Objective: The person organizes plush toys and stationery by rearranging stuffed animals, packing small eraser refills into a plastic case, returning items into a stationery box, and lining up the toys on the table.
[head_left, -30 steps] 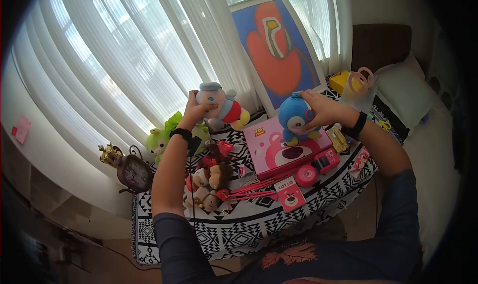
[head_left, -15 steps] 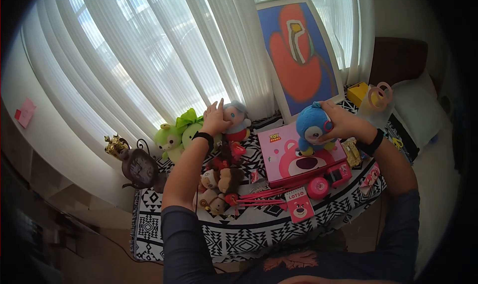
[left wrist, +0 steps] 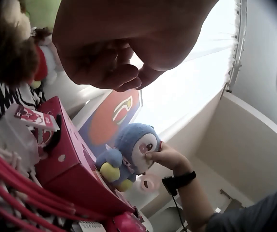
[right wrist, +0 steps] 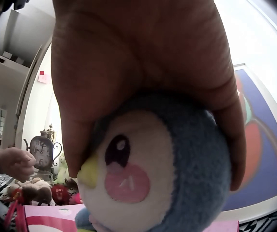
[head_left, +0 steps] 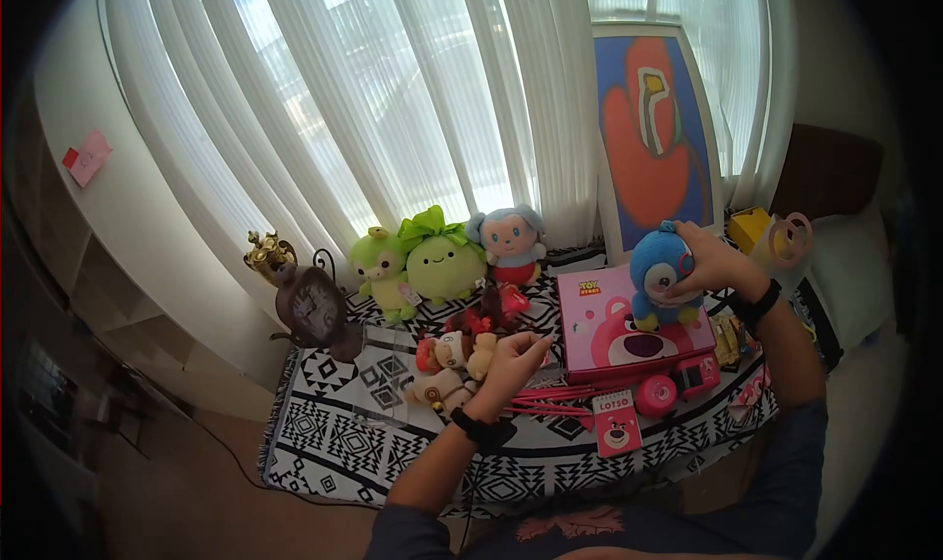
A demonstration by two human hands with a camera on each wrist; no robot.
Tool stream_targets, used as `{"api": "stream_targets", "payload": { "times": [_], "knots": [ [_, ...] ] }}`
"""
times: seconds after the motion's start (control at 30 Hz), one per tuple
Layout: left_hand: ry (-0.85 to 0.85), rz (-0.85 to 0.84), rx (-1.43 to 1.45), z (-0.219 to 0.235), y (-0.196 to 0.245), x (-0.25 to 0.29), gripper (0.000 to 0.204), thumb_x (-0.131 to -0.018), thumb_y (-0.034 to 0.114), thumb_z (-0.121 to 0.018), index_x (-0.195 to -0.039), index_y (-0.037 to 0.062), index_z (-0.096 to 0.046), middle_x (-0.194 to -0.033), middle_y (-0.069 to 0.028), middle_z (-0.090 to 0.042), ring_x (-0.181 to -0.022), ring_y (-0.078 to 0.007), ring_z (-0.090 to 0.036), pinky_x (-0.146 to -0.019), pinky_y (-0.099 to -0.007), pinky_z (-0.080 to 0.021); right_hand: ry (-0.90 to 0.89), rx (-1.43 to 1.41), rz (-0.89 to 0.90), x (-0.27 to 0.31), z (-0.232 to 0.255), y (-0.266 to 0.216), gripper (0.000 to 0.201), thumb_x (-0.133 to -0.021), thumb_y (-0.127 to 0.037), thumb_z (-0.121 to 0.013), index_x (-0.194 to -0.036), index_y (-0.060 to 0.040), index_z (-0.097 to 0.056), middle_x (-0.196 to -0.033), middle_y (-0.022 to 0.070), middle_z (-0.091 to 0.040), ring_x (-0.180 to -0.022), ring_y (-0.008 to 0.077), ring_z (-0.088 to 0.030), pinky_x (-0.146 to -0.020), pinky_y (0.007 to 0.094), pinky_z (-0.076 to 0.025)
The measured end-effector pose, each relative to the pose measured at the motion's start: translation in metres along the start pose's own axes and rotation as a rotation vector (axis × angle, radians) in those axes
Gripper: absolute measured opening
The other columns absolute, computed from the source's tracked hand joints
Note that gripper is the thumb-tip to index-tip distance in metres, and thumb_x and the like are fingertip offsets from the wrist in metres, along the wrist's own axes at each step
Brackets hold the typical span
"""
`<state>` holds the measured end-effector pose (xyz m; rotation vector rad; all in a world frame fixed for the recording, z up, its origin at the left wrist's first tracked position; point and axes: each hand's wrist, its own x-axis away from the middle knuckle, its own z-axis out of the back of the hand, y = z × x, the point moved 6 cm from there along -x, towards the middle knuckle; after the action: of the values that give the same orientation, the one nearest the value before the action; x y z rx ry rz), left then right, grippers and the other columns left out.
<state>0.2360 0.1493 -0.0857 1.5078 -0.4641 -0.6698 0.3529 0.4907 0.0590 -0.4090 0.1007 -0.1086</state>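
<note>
My right hand (head_left: 725,263) grips a blue plush penguin (head_left: 656,270) by its head from behind, thumb on its cheek. Its yellow feet overlap the lid of the pink Toy Story box (head_left: 586,329). In the right wrist view the penguin's pink cheek (right wrist: 129,183) and dark eye fill the middle. My left hand (head_left: 508,365) hovers over the small plush toys (head_left: 452,352), fingers loosely curled with nothing between them. A plush with pale blue ears and red shorts (head_left: 513,238) sits by the curtain, beside a round green plush (head_left: 442,263) and a smaller green one (head_left: 381,260).
A dark teapot-shaped clock (head_left: 312,305) stands at the left end of the patterned cloth (head_left: 334,452). Near the front lie pink sticks (head_left: 550,398), a Lotso notepad (head_left: 617,427) and a round pink case (head_left: 656,396). A framed picture (head_left: 614,182) leans against the window.
My left hand has set the blue-eared plush down beside the green ones, let go and drawn back toward the front. The right hand still holds the penguin over the box. The head view has turned left.
</note>
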Motion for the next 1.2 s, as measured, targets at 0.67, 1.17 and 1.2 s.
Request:
{"api": "stream_targets", "payload": {
  "times": [0.67, 1.17, 1.2],
  "knots": [
    [0.013, 0.474, 0.611, 0.002, -0.094, 0.029, 0.036, -0.111, 0.033, -0.058, -0.082, 0.0148, -0.050, -0.065, 0.0057, -0.041, -0.050, -0.0090, -0.034, -0.048, -0.0271, -0.026, 0.177, -0.140, 0.195, -0.070, 0.030, -0.051, 0.104, -0.062, -0.053, -0.098, -0.142, 0.0000, -0.058, -0.125, 0.0256, -0.072, -0.119, 0.0399, -0.072, -0.103, 0.0433, -0.056],
    [-0.008, 0.466, 0.591, 0.004, -0.098, 0.031, 0.034, -0.113, 0.031, -0.056, -0.083, 0.0135, -0.053, -0.064, 0.0063, -0.041, -0.051, -0.0080, -0.035, -0.049, -0.0263, -0.027, 0.137, -0.177, 0.151, -0.216, -0.073, -0.021, 0.111, -0.056, -0.039, -0.102, -0.147, 0.0017, -0.054, -0.140, 0.0261, -0.062, -0.131, 0.0402, -0.062, -0.112, 0.0447, -0.050],
    [-0.020, 0.469, 0.594, 0.003, -0.097, 0.032, 0.035, -0.113, 0.032, -0.056, -0.083, 0.0134, -0.054, -0.063, 0.0064, -0.041, -0.051, -0.0079, -0.034, -0.049, -0.0262, -0.026, 0.174, -0.145, 0.187, -0.219, -0.081, -0.017, 0.111, -0.058, -0.036, -0.100, -0.149, 0.0024, -0.052, -0.146, 0.0263, -0.056, -0.137, 0.0407, -0.056, -0.116, 0.0452, -0.047]
  ]
}}
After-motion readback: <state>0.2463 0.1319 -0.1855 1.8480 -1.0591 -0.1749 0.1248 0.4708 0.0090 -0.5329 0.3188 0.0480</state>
